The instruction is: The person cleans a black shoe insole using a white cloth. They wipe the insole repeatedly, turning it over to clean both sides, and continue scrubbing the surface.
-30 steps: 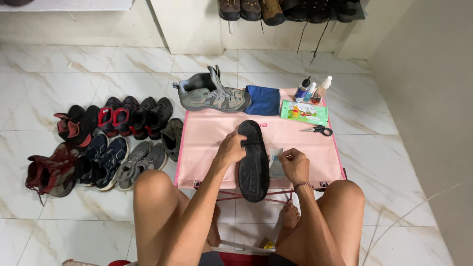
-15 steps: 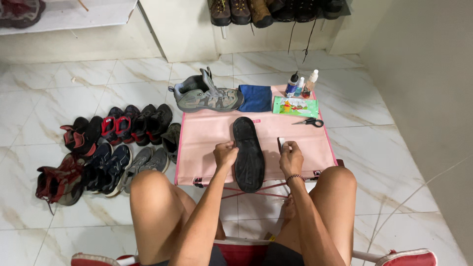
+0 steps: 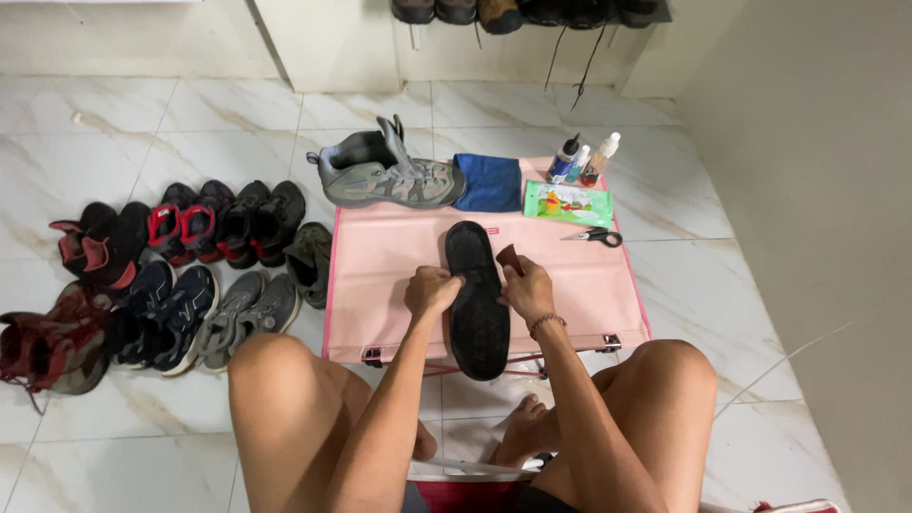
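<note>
- Head view, setting: white marble-patterned tiled floor [image 3: 722, 313], pale wall to the right, a row of shoes on a low shelf [image 3: 532, 11] along the top edge.
- Work surface: small pink folding table [image 3: 389, 275], set in front of the seated person's bare knees.
- Black insole [image 3: 477, 299]: lies lengthwise on the pink table, toe end away from the person, heel end reaching over the near edge. It sits directly between the two hands.
- Left hand [image 3: 432, 290]: fingers curled closed, gripping the insole's left edge about midway along.
- Right hand [image 3: 529, 290]: touching the insole's right edge, fingers closed round a small dark reddish-brown object [image 3: 509, 257]; its kind cannot be told.
- Far end of table: grey hiking shoe [image 3: 385, 178] lying on its side, folded blue cloth [image 3: 489, 182] just beside it.
- Far right corner: three small bottles [image 3: 581, 160], a flat green packet [image 3: 568, 203], and scissors [image 3: 594, 236] near the packet.
- Floor left of the table: a cluster of worn shoes [image 3: 171, 275] in black, red, grey and maroon, packed side by side.
</note>
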